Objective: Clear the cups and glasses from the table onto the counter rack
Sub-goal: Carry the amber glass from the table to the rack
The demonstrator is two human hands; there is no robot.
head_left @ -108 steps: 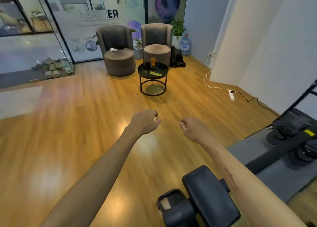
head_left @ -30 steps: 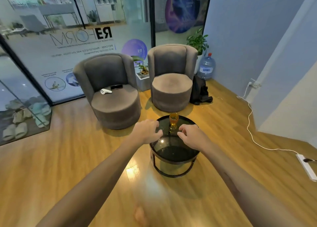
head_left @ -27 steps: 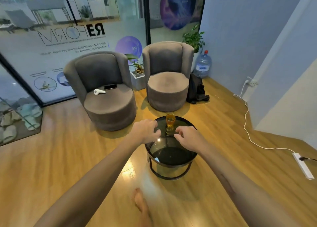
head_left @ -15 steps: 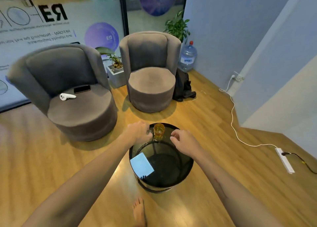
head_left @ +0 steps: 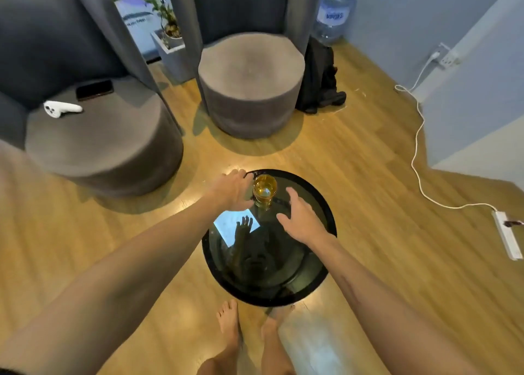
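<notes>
An amber glass [head_left: 264, 190] stands upright on the far part of a round black glass-topped table [head_left: 317, 272]. My left hand [head_left: 231, 189] is at the glass's left side, with fingers and thumb curled round it. To the right of the glass and a little nearer, my right hand [head_left: 301, 219] hovers over the tabletop with its fingers spread, holding nothing. No counter rack is in view.
Two grey round armchairs [head_left: 249, 85] [head_left: 105, 144] stand beyond the table; the left one holds a white controller [head_left: 61, 108] and a phone [head_left: 95, 89]. A white cable and power strip [head_left: 507, 238] lie on the wooden floor at right. My bare feet [head_left: 229, 326] are at the table's near edge.
I have stepped up to the table and now look down on it. My left hand has reached the glass's side, and my right hand has opened its fingers.
</notes>
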